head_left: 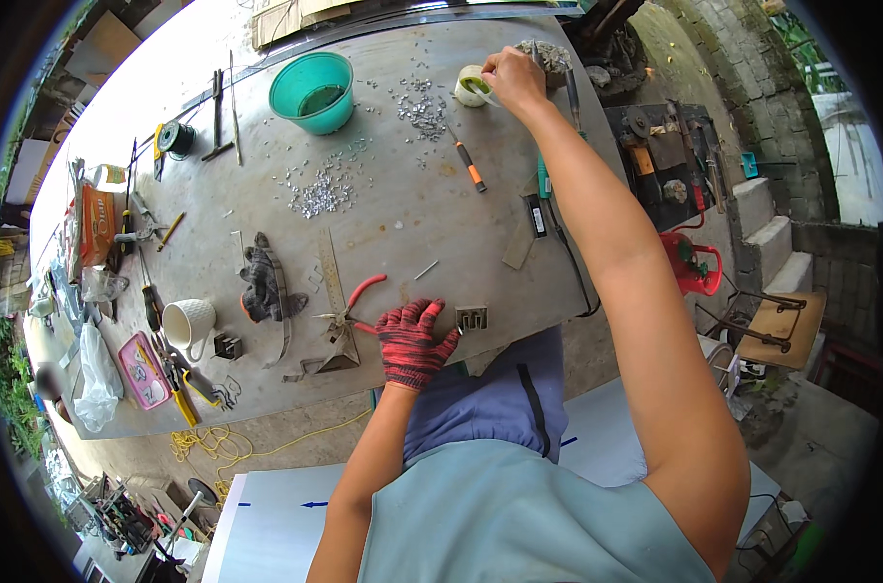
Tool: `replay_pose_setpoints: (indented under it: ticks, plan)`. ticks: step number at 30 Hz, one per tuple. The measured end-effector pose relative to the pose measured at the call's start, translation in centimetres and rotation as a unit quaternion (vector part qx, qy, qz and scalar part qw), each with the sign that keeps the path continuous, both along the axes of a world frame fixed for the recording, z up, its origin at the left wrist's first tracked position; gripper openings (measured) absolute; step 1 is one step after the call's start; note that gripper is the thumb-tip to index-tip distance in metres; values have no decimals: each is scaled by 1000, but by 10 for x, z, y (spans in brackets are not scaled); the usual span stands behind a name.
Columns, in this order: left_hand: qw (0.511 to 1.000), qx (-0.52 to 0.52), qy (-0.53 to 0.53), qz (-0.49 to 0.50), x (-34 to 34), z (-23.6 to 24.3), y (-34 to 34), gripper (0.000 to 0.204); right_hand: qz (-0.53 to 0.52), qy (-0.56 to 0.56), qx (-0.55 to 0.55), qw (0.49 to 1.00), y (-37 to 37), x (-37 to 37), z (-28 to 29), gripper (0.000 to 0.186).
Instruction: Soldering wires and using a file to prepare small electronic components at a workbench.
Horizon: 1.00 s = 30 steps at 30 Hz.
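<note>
My left hand (412, 342), in a red-and-black glove, rests on the metal table (383, 223) with fingers apart, beside a small slotted metal block (471, 318). Red-handled pliers (356, 293) and a small metal rod (425, 269) lie near it. My bare right hand (514, 78) reaches to the far side, fingers pinched at a cream round container or roll (466, 85) with yellow-green inside; what they hold is unclear. A grey lumpy stone (556, 60) is just behind that hand. An orange-handled tool (471, 170) lies below the roll.
A teal bucket (310, 92) stands among small metal pieces (320, 197). At left are a white mug (187, 321), a dark glove (267, 282), a pink tray (145, 374) and assorted tools. Right of the table are a side bench with tools (670, 160), a red frame and concrete steps (767, 233).
</note>
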<state>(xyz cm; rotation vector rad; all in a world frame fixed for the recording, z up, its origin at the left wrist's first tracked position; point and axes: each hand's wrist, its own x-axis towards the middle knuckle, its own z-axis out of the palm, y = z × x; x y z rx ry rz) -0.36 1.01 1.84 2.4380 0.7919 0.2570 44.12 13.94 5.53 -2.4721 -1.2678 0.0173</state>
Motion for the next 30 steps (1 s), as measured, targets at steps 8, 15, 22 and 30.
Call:
replay_pose_setpoints:
  ticks: [8,15,22,30]
  plan:
    - [1000,2,-12,0,2,0,2,65,-1,-2,-18,1000,3,2,-3,9]
    - [1000,-5,-16,3,-3,0,-1,63,-12,-3,24,1000,-3,-1,16,12]
    - [1000,6,-16,1,2,-4,-1,62,42,45,165,984,-58,-27,61,19]
    - [999,30,-26,-6,1,0,1,60,-12,247,163,955,-199,-203,97,11]
